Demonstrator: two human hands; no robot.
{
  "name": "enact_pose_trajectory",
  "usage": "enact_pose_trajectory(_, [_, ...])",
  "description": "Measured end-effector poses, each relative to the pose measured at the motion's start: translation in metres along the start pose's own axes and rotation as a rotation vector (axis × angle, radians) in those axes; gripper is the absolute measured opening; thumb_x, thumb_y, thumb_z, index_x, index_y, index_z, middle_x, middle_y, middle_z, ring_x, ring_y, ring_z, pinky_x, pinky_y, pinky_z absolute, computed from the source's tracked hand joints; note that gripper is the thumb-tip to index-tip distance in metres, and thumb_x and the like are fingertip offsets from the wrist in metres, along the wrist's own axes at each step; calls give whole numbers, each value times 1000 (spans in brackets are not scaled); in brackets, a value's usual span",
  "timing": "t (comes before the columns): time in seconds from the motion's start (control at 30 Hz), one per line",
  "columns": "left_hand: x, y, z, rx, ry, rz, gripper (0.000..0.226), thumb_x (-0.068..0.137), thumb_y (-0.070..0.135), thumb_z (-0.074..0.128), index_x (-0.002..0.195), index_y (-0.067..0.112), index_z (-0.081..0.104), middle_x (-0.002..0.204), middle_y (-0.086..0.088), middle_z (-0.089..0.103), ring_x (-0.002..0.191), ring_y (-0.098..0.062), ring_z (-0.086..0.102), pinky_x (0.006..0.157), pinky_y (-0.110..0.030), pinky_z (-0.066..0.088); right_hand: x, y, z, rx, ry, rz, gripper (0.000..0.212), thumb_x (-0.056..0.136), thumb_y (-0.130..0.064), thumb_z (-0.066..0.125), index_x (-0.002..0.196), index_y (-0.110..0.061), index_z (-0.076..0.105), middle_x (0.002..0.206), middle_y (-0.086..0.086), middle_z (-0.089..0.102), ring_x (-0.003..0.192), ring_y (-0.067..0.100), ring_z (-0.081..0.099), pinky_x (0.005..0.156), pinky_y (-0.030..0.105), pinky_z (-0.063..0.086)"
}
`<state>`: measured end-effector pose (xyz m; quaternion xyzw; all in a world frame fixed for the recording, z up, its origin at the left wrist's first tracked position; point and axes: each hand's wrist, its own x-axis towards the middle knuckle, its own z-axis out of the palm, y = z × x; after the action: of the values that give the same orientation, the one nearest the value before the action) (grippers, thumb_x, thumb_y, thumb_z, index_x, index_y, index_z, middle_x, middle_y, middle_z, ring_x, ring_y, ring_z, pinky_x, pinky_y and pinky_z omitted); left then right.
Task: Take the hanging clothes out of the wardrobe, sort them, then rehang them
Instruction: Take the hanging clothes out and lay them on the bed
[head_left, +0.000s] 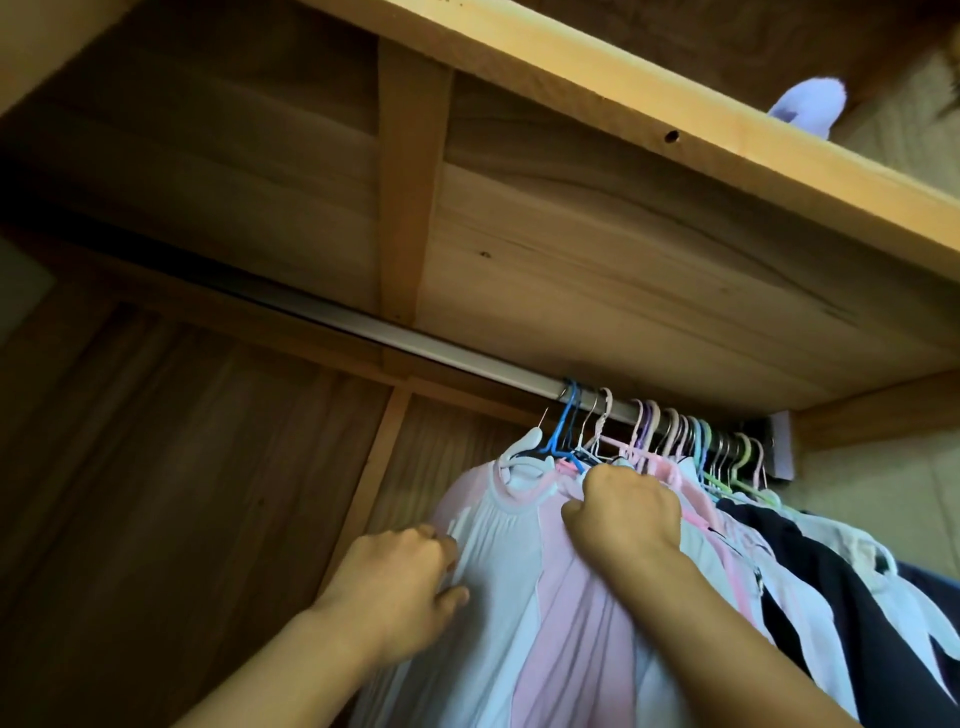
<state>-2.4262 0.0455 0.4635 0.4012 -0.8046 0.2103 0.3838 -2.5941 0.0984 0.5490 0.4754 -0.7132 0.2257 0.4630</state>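
A metal rail (395, 338) runs under the wardrobe's wooden shelf. Several plastic hangers (670, 431) in blue, pink, white and green crowd its right end. On them hang pale blue and pink garments (530, 587), with white and dark navy clothes (831, 566) further right. My left hand (400, 587) grips the left edge of the pale blue garment, fingers curled into the cloth. My right hand (623, 514) is curled round the hanger necks and cloth at the top of the pink garments; its fingertips are hidden.
The wooden shelf (649, 124) juts out overhead, with a lilac object (805, 106) lying on it at the upper right. Dark wooden panels (182, 467) form the wardrobe's back and left side. The rail's left half carries no hangers.
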Motion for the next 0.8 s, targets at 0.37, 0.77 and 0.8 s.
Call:
enact_pose_trajectory(0.37, [-19, -12, -26, -41, -22, -32, 31, 93, 50, 45, 110, 27, 54, 110, 5, 53, 98, -16, 57, 75, -28, 41, -6, -4, -51, 123, 72, -7, 22, 91, -26, 46, 74, -14, 40, 107, 8, 62, 103, 30, 57, 69, 28, 31])
enact_pose_trajectory(0.77, [-89, -10, -25, -271, 153, -178, 58, 94, 44, 45, 144, 23, 26, 148, 3, 28, 133, -16, 32, 99, -29, 38, -133, 24, -65, 441, 28, -189, 43, 85, -48, 54, 60, -19, 35, 59, -1, 47, 72, 27, 54, 57, 35, 31])
enact_pose_trajectory(0.8, [-99, -11, -25, -295, 189, -205, 60, 95, 43, 43, 147, 21, 22, 152, 2, 24, 138, -16, 26, 105, -28, 33, -147, 31, -64, 499, 17, -218, 43, 80, -54, 52, 58, -20, 36, 56, 0, 49, 65, 23, 52, 56, 33, 32])
